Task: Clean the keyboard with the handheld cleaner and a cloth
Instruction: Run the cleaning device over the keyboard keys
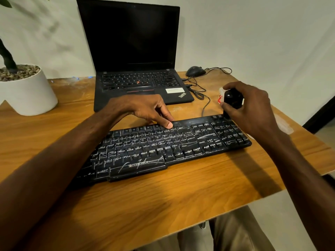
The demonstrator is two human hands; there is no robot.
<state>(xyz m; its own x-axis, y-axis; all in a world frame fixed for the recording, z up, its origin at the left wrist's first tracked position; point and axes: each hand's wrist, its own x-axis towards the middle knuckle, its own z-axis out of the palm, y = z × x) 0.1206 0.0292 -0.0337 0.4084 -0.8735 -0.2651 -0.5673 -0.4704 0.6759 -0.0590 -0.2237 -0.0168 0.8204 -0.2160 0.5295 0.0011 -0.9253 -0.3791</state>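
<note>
A black keyboard streaked with white dust lies slanted across the wooden table. My left hand rests on its far edge near the middle, a fingertip pressing down by the function keys. My right hand is wrapped around a black handheld cleaner, held upright with its lower end at the keyboard's far right corner. A small white item with red marks peeks out behind the cleaner; I cannot tell what it is. No cloth is clearly visible.
An open black laptop with a dark screen stands behind the keyboard. A black mouse and its looping cable lie at the back right. A white plant pot sits at the left. The table's right edge runs close to the keyboard.
</note>
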